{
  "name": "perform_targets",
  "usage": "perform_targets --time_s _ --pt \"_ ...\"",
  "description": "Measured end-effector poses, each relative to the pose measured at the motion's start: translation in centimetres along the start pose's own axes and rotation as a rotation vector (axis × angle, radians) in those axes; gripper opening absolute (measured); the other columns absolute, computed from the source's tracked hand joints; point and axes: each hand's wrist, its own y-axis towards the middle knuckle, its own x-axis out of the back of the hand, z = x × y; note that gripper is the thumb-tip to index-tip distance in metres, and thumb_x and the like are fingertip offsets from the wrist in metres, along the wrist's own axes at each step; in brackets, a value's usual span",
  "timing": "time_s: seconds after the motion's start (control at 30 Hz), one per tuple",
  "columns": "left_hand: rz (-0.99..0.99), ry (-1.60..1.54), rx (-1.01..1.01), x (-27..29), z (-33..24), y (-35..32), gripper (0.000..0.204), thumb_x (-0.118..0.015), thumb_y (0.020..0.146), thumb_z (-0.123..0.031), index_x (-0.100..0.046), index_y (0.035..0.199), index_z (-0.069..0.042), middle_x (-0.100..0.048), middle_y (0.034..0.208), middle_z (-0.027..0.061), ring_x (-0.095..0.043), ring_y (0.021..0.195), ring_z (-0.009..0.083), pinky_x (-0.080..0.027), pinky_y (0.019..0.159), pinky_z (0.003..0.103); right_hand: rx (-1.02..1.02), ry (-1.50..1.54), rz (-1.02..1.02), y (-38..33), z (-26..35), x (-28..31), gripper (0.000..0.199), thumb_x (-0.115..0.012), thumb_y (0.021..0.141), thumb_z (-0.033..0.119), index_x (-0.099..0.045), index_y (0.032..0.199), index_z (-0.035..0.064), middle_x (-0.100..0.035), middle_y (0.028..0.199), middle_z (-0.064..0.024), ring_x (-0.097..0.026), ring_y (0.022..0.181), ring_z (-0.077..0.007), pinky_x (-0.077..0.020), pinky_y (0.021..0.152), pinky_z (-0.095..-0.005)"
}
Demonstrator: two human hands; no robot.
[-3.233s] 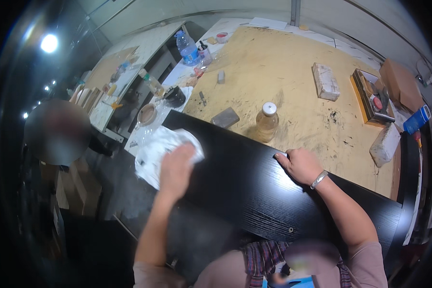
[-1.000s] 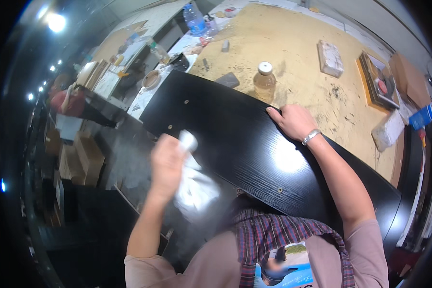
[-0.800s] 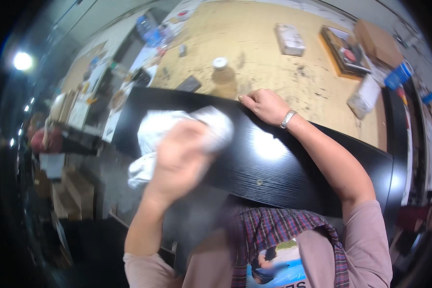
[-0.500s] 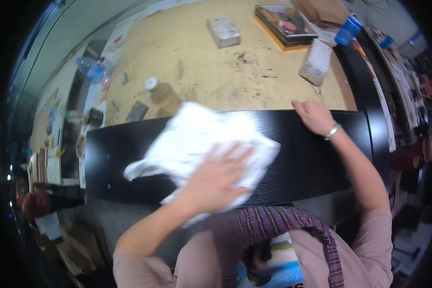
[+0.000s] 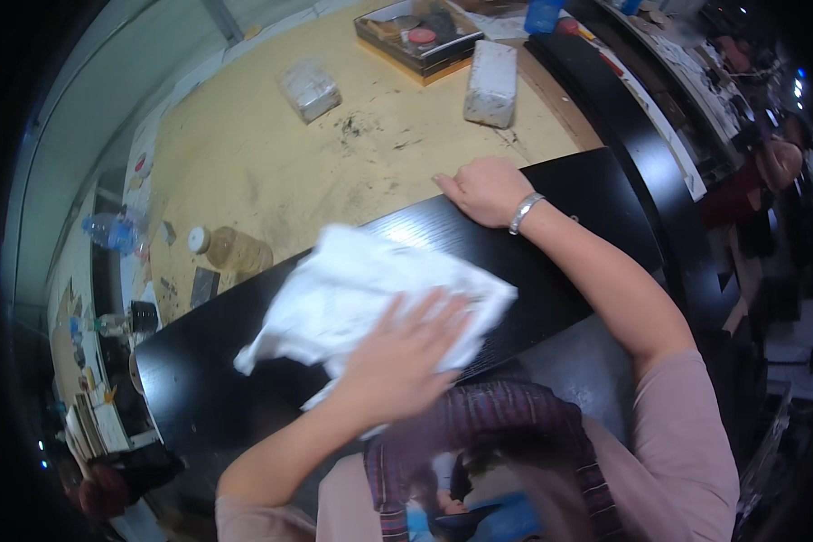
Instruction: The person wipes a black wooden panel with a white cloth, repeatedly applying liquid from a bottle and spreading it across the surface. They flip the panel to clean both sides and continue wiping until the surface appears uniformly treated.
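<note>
Workshop setting: large tan workbench [image 5: 271, 154], its top scuffed and stained, with cluttered shelving at the dark left and right rims of the view.

Item 1: long black board [image 5: 551, 271], lying across the near edge of the bench, running from lower left to upper right.

Item 2: white cloth [image 5: 352, 294], crumpled, spread on the board near its middle.

Item 3: left hand [image 5: 402, 357], palm down on the near part of the cloth, fingers spread and pressed flat; somewhat blurred.

Item 4: right hand [image 5: 488, 190], resting on the far edge of the board to the right of the cloth, fingers curled together over that edge; a silver bracelet [image 5: 522, 212] on the wrist.

Item 5: amber bottle with white cap [image 5: 230, 251], lying on the bench just beyond the board, at left.

Item 6: two wrapped blocks [image 5: 309, 88], far on the bench, well apart from the hands.

Item 7: open shallow box [image 5: 417, 36] of small objects, at the far edge.
</note>
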Motion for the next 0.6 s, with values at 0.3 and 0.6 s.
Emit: perform_targets --time_s 0.3,0.6 --pt "0.112 -0.059 -0.139 0.2 -0.1 1.9 0.067 -0.068 0.090 -0.029 -0.044 0.151 -0.012 -0.039 0.159 0.0124 -0.033 0.148 0.0357 -0.027 0.120 0.053 -0.081 0.140 -0.553 -4.9 -6.3 0.1 0.040 -0.056 0.099 0.036 -0.073 0.091 0.0003 -0.071 0.093 -0.0222 -0.067 0.089 -0.0390 -0.0515 0.082 -0.0489" --pt "0.105 -0.060 -0.114 0.4 -1.7 5.7 0.073 -0.079 0.079 -0.033 -0.051 0.142 -0.011 -0.041 0.157 0.0110 -0.036 0.145 0.0374 -0.024 0.116 0.065 -0.604 0.704 -0.801 -25.2 -19.4 -5.9 0.041 -0.067 0.097 0.024 -0.066 0.122 -0.0082 -0.074 0.106 -0.0157 -0.068 0.097 -0.0184 -0.0504 0.089 -0.0317"
